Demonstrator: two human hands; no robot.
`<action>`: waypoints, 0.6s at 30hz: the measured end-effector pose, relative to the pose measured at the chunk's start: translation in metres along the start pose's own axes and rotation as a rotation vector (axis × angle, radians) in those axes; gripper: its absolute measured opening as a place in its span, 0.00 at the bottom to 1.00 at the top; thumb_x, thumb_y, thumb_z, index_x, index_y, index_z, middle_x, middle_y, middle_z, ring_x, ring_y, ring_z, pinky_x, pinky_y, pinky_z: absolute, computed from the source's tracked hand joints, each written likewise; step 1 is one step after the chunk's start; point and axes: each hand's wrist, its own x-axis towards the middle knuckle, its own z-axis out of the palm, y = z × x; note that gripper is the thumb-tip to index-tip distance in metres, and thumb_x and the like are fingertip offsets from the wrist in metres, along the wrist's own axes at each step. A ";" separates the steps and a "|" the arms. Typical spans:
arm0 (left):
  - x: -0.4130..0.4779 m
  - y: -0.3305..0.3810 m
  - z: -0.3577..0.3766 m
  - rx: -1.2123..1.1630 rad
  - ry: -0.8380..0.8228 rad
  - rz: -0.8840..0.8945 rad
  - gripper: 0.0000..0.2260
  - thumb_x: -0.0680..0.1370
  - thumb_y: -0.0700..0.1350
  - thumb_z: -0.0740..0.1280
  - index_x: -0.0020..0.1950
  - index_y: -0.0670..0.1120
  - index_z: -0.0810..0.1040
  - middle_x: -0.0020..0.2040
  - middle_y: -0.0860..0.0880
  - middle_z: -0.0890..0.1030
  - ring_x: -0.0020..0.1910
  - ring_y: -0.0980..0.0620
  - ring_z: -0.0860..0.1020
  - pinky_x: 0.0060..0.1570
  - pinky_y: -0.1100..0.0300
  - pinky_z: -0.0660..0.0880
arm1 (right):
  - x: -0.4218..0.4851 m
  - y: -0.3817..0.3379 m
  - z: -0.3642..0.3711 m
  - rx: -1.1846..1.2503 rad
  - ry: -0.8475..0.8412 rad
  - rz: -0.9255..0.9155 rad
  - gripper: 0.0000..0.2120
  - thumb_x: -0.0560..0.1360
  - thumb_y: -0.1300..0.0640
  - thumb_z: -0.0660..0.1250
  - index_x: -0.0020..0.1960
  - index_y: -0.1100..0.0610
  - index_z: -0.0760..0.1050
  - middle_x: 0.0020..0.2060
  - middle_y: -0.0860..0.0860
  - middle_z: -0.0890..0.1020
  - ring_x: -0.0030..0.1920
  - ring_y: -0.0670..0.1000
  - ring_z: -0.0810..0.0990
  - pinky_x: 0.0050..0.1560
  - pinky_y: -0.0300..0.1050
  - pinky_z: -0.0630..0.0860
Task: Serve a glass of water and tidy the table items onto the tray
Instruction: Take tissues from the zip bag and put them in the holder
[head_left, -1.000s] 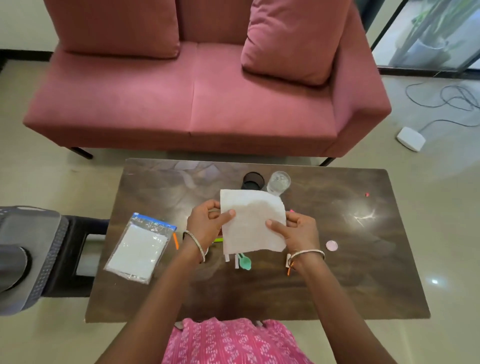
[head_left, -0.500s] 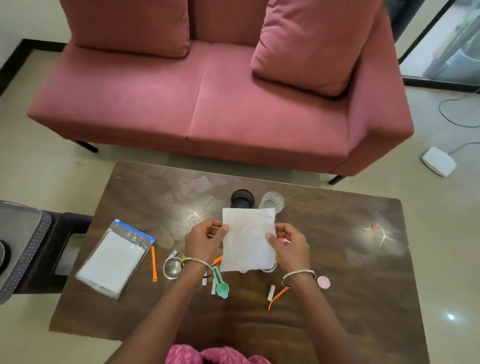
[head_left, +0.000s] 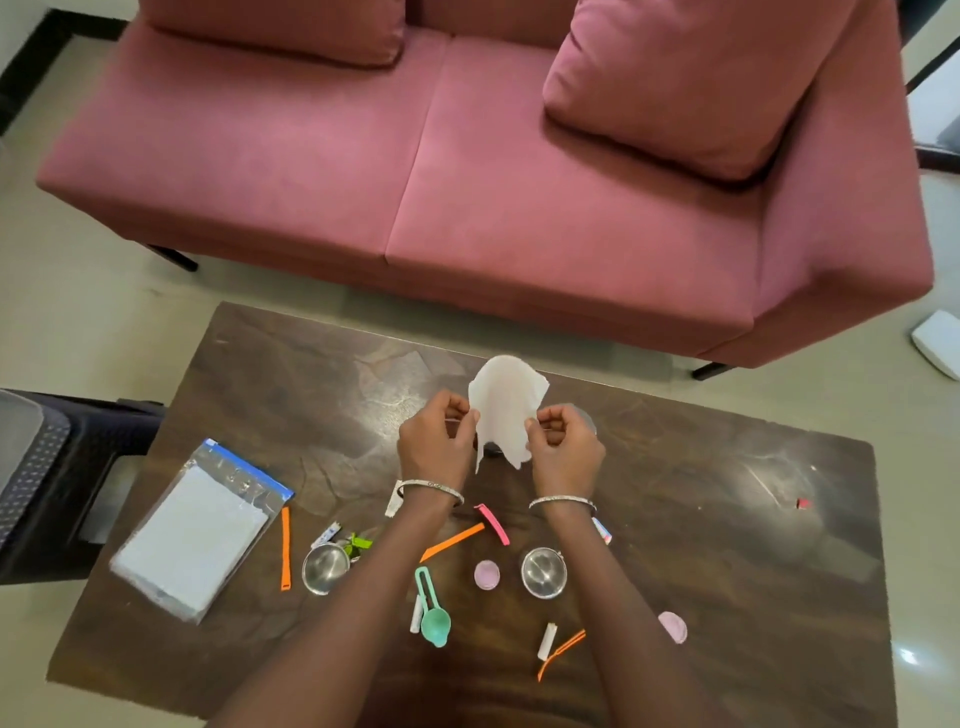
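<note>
Napkin (head_left: 504, 410), white paper, is held up off the table (head_left: 727, 519) btwn both hands. It's bowed and crumpled, top edge curling up past the knuckles, bottom corner hanging below the pinch. L hand (head_left: 436, 447) pinches its left edge w/ thumb and curled fingers. R hand (head_left: 563, 452) pinches the right edge the same way. Fists sit close together w/ only the napkin btwn them. Silver bangle (head_left: 431, 488) on each wrist.

Rel. to the grip:
- Just toward the person, btwn the wrists: pink clip (head_left: 493, 522) and long orange strip (head_left: 452, 541), just beside each other.
- Further toward the person: left steel bowl (head_left: 324, 566) by the L forearm, right steel bowl (head_left: 544, 571) below the R wrist, pink disc (head_left: 487, 574) btwn them.
- Nearer still: green spoon (head_left: 434, 618), w/ a small white stick (head_left: 416, 614) just beside its handle.
- Toward the person and to the right: white roll (head_left: 546, 640) next to an orange piece (head_left: 561, 652), and a second pink disc (head_left: 673, 626).
- Well left: zip bag (head_left: 197, 530) w/ white sheets inside, flat on the table, short orange strip (head_left: 284, 548) along its right side.
- Far right: tiny red bit (head_left: 803, 502).
- Beyond, past the table's far edge: pink sofa (head_left: 467, 182) w/ cushion (head_left: 701, 83).
</note>
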 end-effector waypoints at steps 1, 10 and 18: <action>0.005 -0.001 0.004 0.010 0.002 0.009 0.03 0.74 0.45 0.71 0.43 0.47 0.78 0.40 0.50 0.84 0.39 0.51 0.82 0.41 0.57 0.79 | 0.003 0.001 0.004 -0.005 0.009 -0.009 0.05 0.73 0.61 0.72 0.41 0.56 0.77 0.31 0.38 0.76 0.33 0.44 0.79 0.36 0.28 0.72; 0.021 -0.030 0.031 0.052 -0.052 -0.034 0.04 0.74 0.42 0.71 0.45 0.44 0.77 0.42 0.48 0.84 0.40 0.49 0.82 0.43 0.55 0.79 | 0.014 0.025 0.040 -0.154 -0.017 -0.027 0.04 0.76 0.58 0.70 0.45 0.58 0.76 0.36 0.49 0.81 0.37 0.52 0.80 0.39 0.48 0.77; 0.030 -0.037 0.048 0.046 -0.041 -0.027 0.05 0.75 0.43 0.69 0.47 0.45 0.74 0.43 0.48 0.83 0.41 0.47 0.82 0.42 0.52 0.79 | 0.018 0.032 0.056 -0.234 0.015 0.000 0.04 0.79 0.58 0.67 0.49 0.59 0.73 0.37 0.53 0.81 0.34 0.50 0.75 0.30 0.39 0.65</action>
